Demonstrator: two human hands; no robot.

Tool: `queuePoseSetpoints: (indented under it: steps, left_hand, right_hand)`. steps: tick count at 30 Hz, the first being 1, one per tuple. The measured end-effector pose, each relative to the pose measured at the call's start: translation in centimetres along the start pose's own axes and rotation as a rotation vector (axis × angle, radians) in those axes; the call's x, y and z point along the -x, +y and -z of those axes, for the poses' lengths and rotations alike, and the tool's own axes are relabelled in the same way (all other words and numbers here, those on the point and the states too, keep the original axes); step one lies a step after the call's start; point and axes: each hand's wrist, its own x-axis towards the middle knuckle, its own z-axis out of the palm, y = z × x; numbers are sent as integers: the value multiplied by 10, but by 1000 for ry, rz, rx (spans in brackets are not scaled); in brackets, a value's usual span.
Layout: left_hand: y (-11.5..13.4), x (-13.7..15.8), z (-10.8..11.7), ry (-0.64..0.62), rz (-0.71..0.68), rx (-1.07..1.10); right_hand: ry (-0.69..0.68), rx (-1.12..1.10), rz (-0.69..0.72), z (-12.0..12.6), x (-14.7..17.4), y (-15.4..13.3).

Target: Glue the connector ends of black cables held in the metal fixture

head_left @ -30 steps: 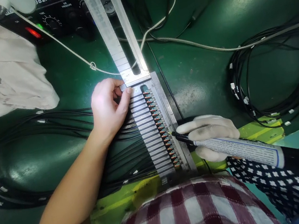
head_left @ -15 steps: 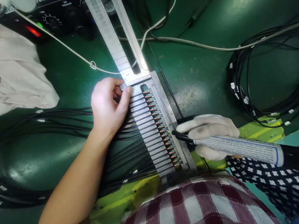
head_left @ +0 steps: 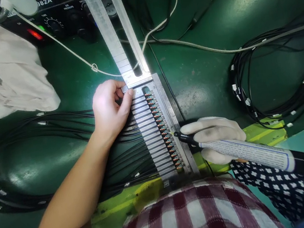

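Observation:
My left hand (head_left: 110, 107) is bare and pinches the upper left corner of a metal fixture (head_left: 149, 141), thumb on top and fingers curled at the side. Several black cables (head_left: 75, 119) run under my wrist into the fixture's slots. Their small connector ends with tiny boards (head_left: 161, 124) sit in a row along it. My right hand (head_left: 214, 133), in a white glove, is closed around a thick pen-shaped tool (head_left: 246, 153) with a printed white label and black tip. The tip points at the middle of the connector row; contact cannot be made out.
A slotted metal lid (head_left: 116, 39) stands tilted back at the fixture's top. Behind are a black control box (head_left: 66, 20) with dials and a white cloth (head_left: 14, 70). Coiled black cables (head_left: 239, 89) lie at right. A grey cord (head_left: 205, 47) crosses the green table (head_left: 79, 83).
My right hand and the pen-shaped tool have shifted slightly right. The left hand keeps its grip on the fixture's corner.

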Motion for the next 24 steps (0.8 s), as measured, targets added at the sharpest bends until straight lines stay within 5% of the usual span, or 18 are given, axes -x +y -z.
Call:
queuePoseSetpoints:
  steps: [24]
  left_hand:
    - [3,0,2,1,9,6]
  right_hand:
    - [45,17,25,-7,1,-7]
